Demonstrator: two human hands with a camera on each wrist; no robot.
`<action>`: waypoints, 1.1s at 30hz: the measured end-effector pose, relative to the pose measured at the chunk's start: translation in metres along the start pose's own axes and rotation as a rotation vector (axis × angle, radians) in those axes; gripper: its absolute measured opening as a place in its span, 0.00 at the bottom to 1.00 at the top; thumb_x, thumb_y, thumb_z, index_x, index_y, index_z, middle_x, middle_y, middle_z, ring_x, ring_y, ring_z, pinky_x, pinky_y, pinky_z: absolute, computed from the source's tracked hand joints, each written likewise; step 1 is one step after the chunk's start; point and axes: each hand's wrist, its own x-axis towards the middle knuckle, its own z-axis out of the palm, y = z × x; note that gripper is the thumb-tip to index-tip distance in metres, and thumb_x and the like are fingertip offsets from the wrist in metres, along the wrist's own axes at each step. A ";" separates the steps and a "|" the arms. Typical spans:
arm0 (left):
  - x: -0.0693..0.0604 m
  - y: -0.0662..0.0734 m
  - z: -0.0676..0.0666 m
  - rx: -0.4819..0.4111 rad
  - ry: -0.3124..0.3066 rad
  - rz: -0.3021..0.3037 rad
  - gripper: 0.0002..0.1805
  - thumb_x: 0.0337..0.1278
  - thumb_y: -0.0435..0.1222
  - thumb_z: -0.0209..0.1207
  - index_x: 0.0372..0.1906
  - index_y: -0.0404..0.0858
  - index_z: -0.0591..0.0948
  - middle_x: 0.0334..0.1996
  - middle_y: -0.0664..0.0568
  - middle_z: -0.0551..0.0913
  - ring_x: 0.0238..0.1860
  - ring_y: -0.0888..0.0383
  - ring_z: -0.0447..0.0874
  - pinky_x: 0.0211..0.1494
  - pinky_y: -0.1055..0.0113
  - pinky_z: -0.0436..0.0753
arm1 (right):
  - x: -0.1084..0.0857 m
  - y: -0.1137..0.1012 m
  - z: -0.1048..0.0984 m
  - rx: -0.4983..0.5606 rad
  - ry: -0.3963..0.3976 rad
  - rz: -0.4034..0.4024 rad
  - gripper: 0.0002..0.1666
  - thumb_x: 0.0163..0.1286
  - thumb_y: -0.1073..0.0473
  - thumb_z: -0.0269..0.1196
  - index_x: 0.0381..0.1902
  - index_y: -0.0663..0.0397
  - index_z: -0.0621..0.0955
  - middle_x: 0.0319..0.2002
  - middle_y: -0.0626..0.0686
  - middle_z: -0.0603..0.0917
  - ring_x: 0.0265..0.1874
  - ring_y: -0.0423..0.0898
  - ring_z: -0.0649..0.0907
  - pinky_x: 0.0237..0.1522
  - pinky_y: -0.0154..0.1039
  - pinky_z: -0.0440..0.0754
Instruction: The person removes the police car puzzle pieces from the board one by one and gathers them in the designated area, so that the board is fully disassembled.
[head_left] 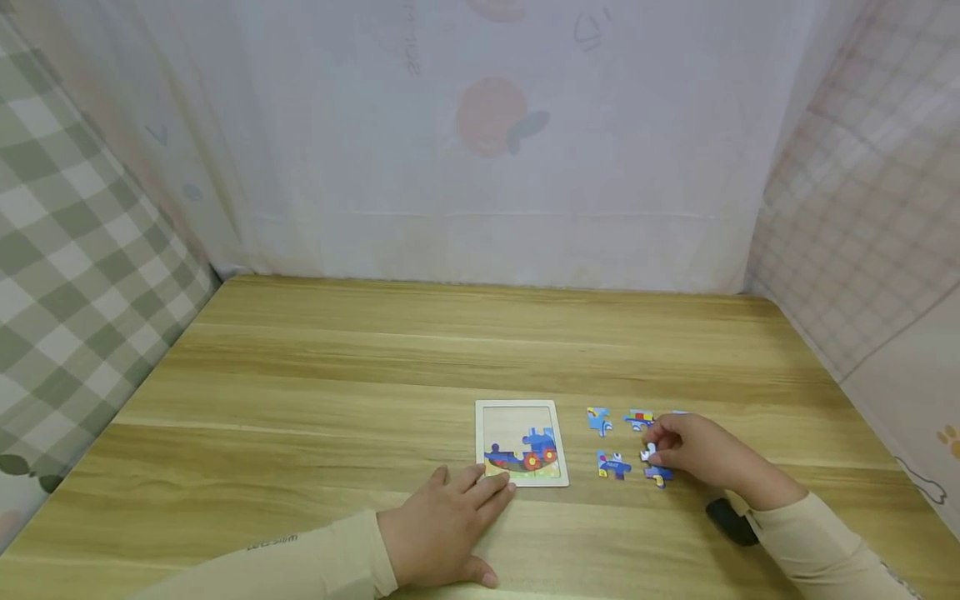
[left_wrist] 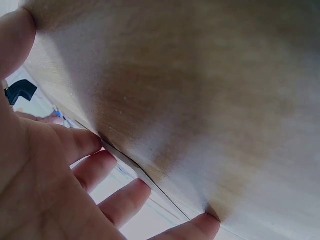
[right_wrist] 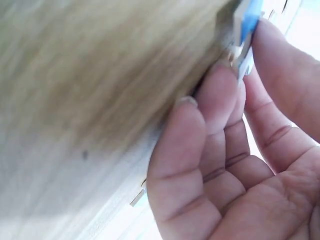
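Note:
A puzzle tray (head_left: 561,446) with a white border lies on the wooden table, its lower part filled with joined pieces that show a blue vehicle with red wheels. My left hand (head_left: 442,529) rests with spread fingers at the tray's lower left corner; in the left wrist view its fingertips (left_wrist: 132,192) touch the tray's edge. Right of the tray, my right hand (head_left: 697,450) pinches a small puzzle piece (head_left: 647,454) between thumb and fingers. Close by lie loose pieces: one at upper left (head_left: 599,421), one at lower left (head_left: 613,465) and one below the fingers (head_left: 659,477).
Another loose piece (head_left: 639,418) lies behind the right fingertips, and a further one (head_left: 680,412) is mostly hidden by that hand. A black device (head_left: 732,522) sits at the right wrist. Behind the table (head_left: 337,358) hangs a pale curtain (head_left: 360,150); checked cloth (head_left: 67,275) borders the left.

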 end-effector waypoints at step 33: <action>-0.001 0.000 -0.002 -0.006 0.005 0.007 0.49 0.51 0.71 0.48 0.72 0.46 0.64 0.68 0.57 0.66 0.67 0.53 0.65 0.54 0.50 0.76 | 0.017 -0.051 0.005 0.018 0.088 -0.119 0.11 0.60 0.64 0.68 0.41 0.58 0.81 0.39 0.49 0.82 0.39 0.47 0.79 0.38 0.41 0.77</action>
